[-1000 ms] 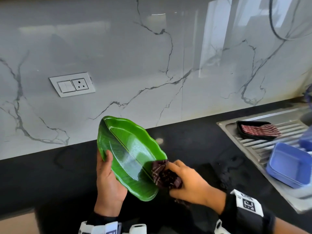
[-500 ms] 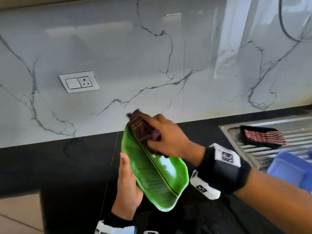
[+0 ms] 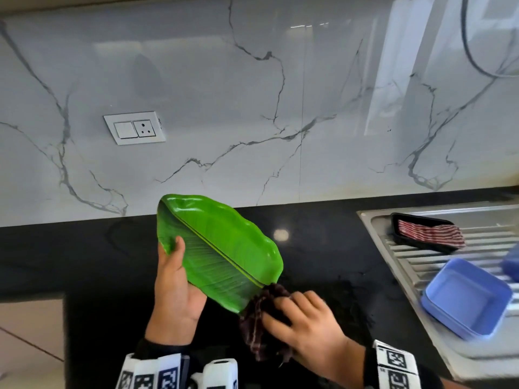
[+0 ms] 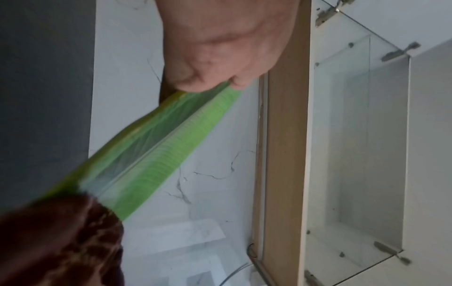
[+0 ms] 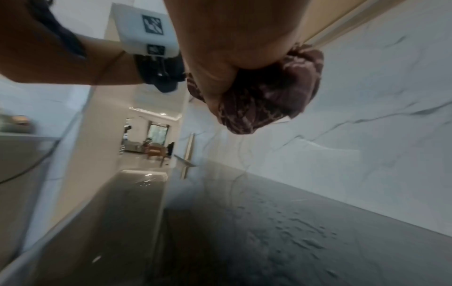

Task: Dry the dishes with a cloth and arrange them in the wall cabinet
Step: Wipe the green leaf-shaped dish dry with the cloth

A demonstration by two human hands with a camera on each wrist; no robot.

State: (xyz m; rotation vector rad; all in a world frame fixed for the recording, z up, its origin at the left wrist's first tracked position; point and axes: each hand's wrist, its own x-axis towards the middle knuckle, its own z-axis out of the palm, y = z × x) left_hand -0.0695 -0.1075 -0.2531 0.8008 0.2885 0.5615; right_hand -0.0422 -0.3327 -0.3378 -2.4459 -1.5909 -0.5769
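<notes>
Above the black counter [image 3: 84,262], the left hand [image 3: 174,290] gripped the leaf-shaped green plate [image 3: 222,248] tilted, its long axis slanting down to the right hand [image 3: 306,324] clutching the cloth [image 3: 258,318] at its near tip.

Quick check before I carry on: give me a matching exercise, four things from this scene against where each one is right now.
Things:
1. green leaf-shaped plate
2. dark checked cloth
3. blue dish
4. striped cloth

Places:
A. in the black tray on the drainboard
B. bunched in the right hand, at the plate's near tip
C. held tilted above the counter by the left hand
D. on the drainboard, nearer the camera than the tray

Pairs: 1-C, 2-B, 3-D, 4-A
</notes>
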